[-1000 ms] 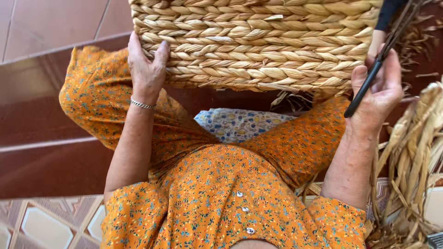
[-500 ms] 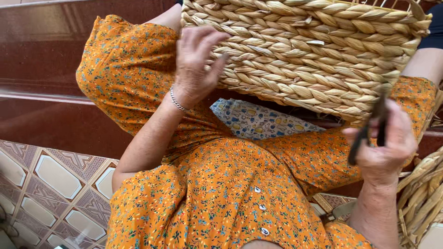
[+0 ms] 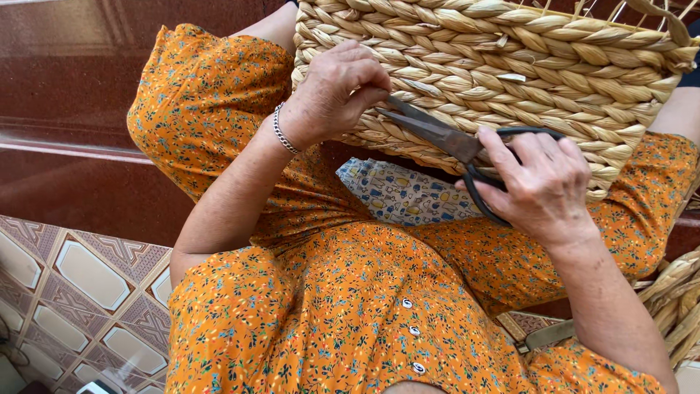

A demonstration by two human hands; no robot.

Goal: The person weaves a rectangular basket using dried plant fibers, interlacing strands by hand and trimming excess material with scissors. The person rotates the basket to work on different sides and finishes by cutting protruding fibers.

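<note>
A: In the upper half of the frame, the woven basket (image 3: 525, 66) rests on the person's knees, its plaited wall turned toward the camera. What step is in hand?

B: Judged from the pose, trimming. The left hand (image 3: 337, 91) is closed in a pinch at the basket's lower left wall, fingertips together as if on a stray fibre end; the fibre itself is too small to make out. The right hand (image 3: 538, 179) is closed through the black loops of the scissors (image 3: 445, 138), whose blades are slightly parted and point up-left, tips just beside the pinching fingers.

A: What does the next move call for?

B: Likely a short, controlled closing of the blades near the weave, with the tips kept off the left fingertips and off the sound plaits.

A: Edges and open room?

B: The basket's lower edge runs from centre-left to the right side, just above a patterned cushion (image 3: 405, 195) at centre. Room is tight between the hands. Open space lies at the left: a dark red step (image 3: 65, 146) and patterned floor tiles (image 3: 80, 284) at lower left. More woven material (image 3: 674, 306) crowds the lower right edge.
</note>
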